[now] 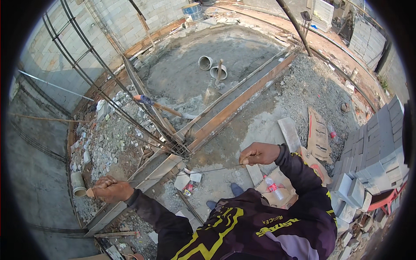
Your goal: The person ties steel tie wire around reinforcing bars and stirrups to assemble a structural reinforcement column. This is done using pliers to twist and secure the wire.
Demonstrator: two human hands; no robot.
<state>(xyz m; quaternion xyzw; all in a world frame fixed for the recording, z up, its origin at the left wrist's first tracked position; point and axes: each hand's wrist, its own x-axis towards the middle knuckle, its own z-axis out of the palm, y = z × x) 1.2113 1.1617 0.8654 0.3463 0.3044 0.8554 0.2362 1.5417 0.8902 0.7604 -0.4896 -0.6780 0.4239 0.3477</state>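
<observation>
A thin dark line, a string or wire, spans the space between my two hands, nearly straight with a slight sag. My left hand (112,190) is closed round one end, near the lower left boards. A pale, blunt tip like the end of a wooden handle (90,192) sticks out of that fist; the rest is hidden by the fingers. My right hand (259,154) pinches the line's other end, above the pale ground at centre right. Below the line lie a broken white block (182,181) and a crumpled red wrapper (189,189).
Upright rebar (82,67) rises from a corner of the board formwork (242,102). Beyond lie buckets (205,63), wet concrete (173,71) and a blue-and-orange handsaw (160,106). Rubble (110,141) fills the left; stacked grey blocks (368,147) and a plastic bottle (273,187) are on the right.
</observation>
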